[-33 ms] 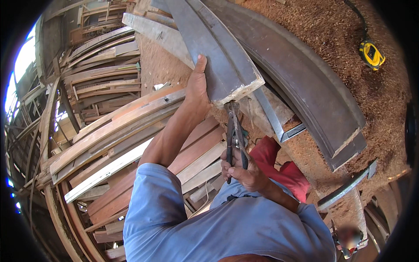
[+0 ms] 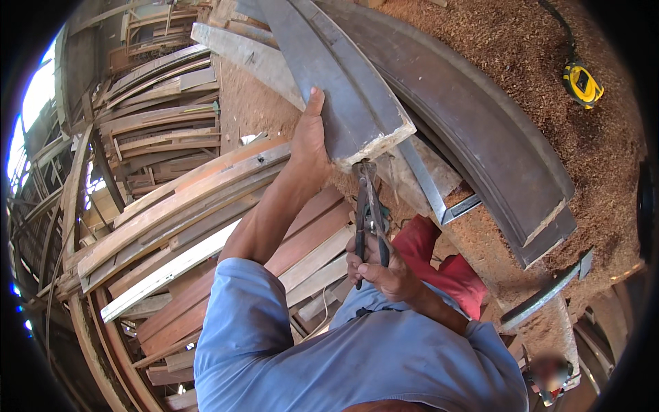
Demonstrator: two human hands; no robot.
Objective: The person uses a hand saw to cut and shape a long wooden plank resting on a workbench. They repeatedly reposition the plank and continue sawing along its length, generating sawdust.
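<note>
With my left hand [image 2: 312, 141] I grip the left edge of a dark grey, moulded panel [image 2: 347, 96]. The thumb lies on its top face and the other fingers are hidden beneath. My right hand [image 2: 390, 276] is closed around the handles of a pair of pliers [image 2: 371, 199]. The plier jaws meet the panel's rough, pale near end, close to its left corner. Whether something small sits between the jaws, I cannot make out.
A longer, curved dark panel [image 2: 480, 130] lies to the right, with a metal square frame [image 2: 446, 209] beside it. Sawdust [image 2: 494, 41] surrounds a yellow tape measure [image 2: 583, 85]. A hammer-like curved tool [image 2: 542, 299] rests at the right. Stacked wooden pieces [image 2: 185, 185] fill the left.
</note>
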